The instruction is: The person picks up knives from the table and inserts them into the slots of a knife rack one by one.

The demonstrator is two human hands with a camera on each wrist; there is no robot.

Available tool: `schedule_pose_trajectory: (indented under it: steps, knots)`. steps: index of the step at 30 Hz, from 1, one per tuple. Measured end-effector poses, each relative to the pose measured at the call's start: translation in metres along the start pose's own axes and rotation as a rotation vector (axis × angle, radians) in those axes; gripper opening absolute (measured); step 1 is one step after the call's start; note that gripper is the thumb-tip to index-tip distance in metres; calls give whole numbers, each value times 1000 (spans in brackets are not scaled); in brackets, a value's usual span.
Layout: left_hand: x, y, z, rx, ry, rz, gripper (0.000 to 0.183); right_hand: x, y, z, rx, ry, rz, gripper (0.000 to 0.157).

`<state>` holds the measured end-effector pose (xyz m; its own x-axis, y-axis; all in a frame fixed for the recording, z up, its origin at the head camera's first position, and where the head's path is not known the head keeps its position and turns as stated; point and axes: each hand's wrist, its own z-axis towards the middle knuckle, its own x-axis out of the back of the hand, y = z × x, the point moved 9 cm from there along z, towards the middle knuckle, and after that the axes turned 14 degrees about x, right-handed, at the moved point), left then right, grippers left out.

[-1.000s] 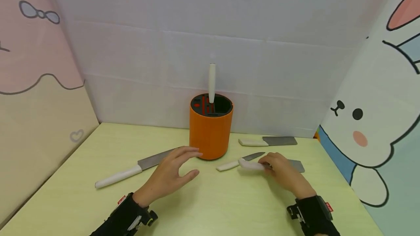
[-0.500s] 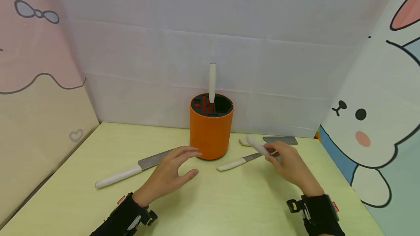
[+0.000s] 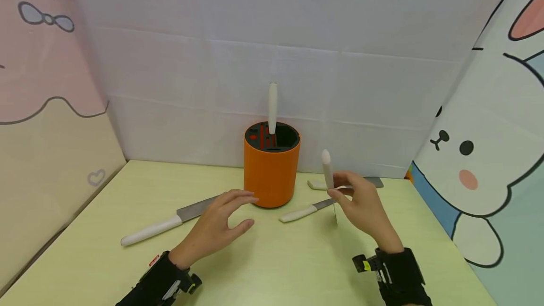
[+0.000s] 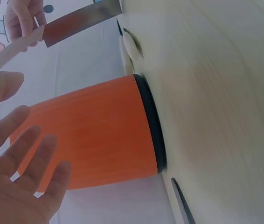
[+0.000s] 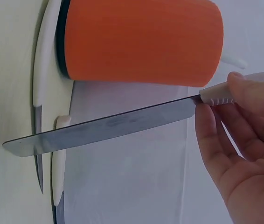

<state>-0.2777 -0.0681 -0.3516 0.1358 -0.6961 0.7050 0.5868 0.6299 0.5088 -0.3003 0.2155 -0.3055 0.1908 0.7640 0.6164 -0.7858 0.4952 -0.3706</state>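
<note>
My right hand [image 3: 359,202] pinches a white-handled knife [image 5: 108,128] at the base of its handle [image 3: 327,169]. The handle points up and the broad blade hangs down toward the table. My left hand [image 3: 218,221] hovers with fingers spread beside the orange knife block [image 3: 272,178], holding nothing. One white-handled knife stands in the block's black slotted top, only its handle [image 3: 272,107] showing. Below my right hand lies a small paring knife [image 3: 299,213]. Behind that hand is another broad-bladed knife [image 3: 374,182], partly covered by the fingers.
A large knife [image 3: 153,230] lies at the left, its blade tip hidden behind my left hand. The pale wooden table [image 3: 289,268] ends at a white backdrop [image 3: 204,70], with printed cartoon panels on both sides.
My right hand has lifted the knife off the table and turned it from lying flat to handle up, blade down. The left hand has stayed in place.
</note>
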Motion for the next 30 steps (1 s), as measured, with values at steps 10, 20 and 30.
schedule_pose_trajectory:
  steps: [10,20,30]
  knots:
    - [7,1,10,-13,-3,-2,43,-5,-44,31,-99,125,184,31]
    - [13,0,18,-8,-2,-8,43,-9,-77,53,-132,180,333,31]
    - [14,0,17,-10,-5,-18,44,-21,-90,57,-146,194,410,28]
